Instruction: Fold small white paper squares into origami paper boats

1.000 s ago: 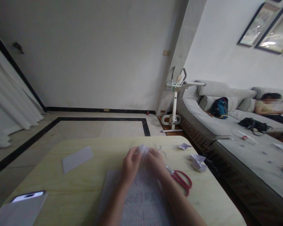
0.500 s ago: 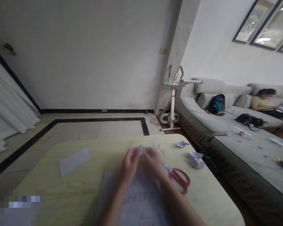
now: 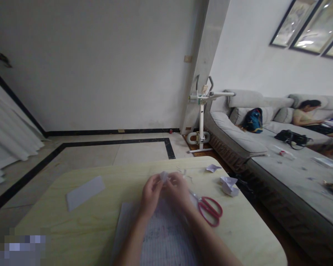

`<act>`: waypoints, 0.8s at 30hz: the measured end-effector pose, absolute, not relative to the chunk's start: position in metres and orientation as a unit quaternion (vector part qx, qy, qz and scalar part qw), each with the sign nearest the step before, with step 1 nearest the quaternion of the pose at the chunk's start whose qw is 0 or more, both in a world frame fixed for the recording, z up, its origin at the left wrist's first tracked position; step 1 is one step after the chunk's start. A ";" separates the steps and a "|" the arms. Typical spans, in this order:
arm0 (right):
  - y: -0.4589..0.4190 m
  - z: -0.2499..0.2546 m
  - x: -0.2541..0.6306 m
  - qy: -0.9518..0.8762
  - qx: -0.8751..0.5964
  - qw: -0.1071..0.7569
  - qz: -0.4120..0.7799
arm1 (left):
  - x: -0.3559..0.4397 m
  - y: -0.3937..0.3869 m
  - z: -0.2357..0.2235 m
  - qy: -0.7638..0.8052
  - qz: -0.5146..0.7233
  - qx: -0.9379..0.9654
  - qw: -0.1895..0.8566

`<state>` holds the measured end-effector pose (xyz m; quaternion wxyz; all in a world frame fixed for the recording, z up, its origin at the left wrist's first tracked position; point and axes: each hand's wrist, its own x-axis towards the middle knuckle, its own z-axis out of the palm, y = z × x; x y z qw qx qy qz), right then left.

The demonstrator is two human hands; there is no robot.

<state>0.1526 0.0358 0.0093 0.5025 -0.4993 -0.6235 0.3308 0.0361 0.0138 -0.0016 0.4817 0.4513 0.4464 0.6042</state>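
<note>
Between my two hands is a small folded piece of white paper (image 3: 164, 176), held near the far middle of the table. My left hand (image 3: 151, 192) pinches it from the left side. From the right, my right hand (image 3: 178, 190) has its fingers closed on the same piece; some fingertips are hidden and a little blurred. Beneath my forearms lies a lined sheet with writing (image 3: 166, 236). Red-handled scissors (image 3: 210, 211) rest just right of my right forearm, their blades partly hidden behind it.
On the pale wooden table (image 3: 80, 236), a white paper strip (image 3: 85, 193) lies at left. Crumpled paper (image 3: 229, 186) and a smaller scrap (image 3: 213, 168) lie at right, with thin clippings (image 3: 187, 175) beyond my right hand. A person (image 3: 308, 116) sits on the grey sofa (image 3: 238, 138).
The view has swung slightly, so the room and table things sit further left. Both hands keep hold of the folded paper, with only small finger movements.
</note>
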 end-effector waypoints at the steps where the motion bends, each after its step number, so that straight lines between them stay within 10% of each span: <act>1: 0.036 0.009 0.153 -0.629 -0.494 0.499 0.333 | 0.036 0.014 -0.002 0.444 0.604 0.452 0.483; 24: 0.019 0.019 0.145 -0.686 -0.467 0.491 0.265 | 0.034 0.014 -0.001 0.556 0.592 0.441 0.382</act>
